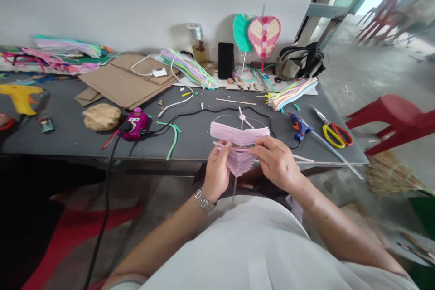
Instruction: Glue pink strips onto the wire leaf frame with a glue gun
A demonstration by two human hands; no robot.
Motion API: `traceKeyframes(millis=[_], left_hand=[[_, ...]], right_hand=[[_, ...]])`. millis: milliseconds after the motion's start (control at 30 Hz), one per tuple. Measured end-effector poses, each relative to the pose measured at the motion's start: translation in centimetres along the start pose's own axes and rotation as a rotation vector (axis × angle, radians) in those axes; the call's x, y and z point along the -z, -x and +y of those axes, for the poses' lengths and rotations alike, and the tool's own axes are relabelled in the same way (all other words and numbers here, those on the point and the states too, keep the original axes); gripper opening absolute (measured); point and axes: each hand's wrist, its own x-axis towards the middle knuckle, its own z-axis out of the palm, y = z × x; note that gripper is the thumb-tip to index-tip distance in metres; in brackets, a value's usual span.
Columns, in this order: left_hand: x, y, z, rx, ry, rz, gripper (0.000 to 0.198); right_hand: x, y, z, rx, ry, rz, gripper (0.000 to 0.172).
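Observation:
A half-covered hand fan (239, 135) of pale pink pipe cleaners on a thin wire frame is upright at the table's front edge, its wire handle (234, 188) pointing down toward my lap. Across a gap between its two pink sections runs a single pink pipe cleaner (242, 148). My left hand (218, 170) is closed on the fan's left side, thumb pressing near that strand. On the right, my right hand (277, 163) pinches the strand's other end with its fingertips. A small pink knotted piece (242, 117) sits on the bare upper wire.
A blue glue gun (301, 128) and scissors (333, 130) lie to the right. Pipe cleaner bundles (292, 94), a phone (225, 61) and two finished fans (264, 36) are behind. A purple power socket (135, 126), cables, cardboard (125, 82) and a yellow glue gun (21, 97) are left.

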Motion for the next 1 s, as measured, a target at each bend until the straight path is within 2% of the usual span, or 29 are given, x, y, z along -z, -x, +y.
traceKeyframes(millis=[133,267,400,567,800,1000], left_hand=[[0.2,-0.4,0.4,0.026,-0.042,-0.015,0.038],[0.4,-0.9,0.6,0.057,-0.04,-0.007,0.037],[0.2,-1.3,0.9,0.097,-0.004,-0.027,0.035],[-0.6,-1.8,1.6,0.081,0.037,-0.024,0.035],[-2.3,-2.7,2.9,0.07,0.046,-0.076,0.038],[-2.4,-3.1,3.1,0.015,-0.035,-0.074,0.045]], right_hand=[[2.3,-0.4,1.4,-0.135,-0.163,0.138,0.024],[3.6,-0.6,2.5,-0.196,-0.155,0.228,0.022],[3.4,-0.5,2.6,-0.204,-0.179,0.22,0.023],[2.9,-0.9,2.6,-0.189,-0.216,0.207,0.024],[2.9,-3.0,3.0,-0.153,-0.204,0.26,0.024],[3.6,-3.8,3.5,-0.198,-0.235,0.321,0.021]])
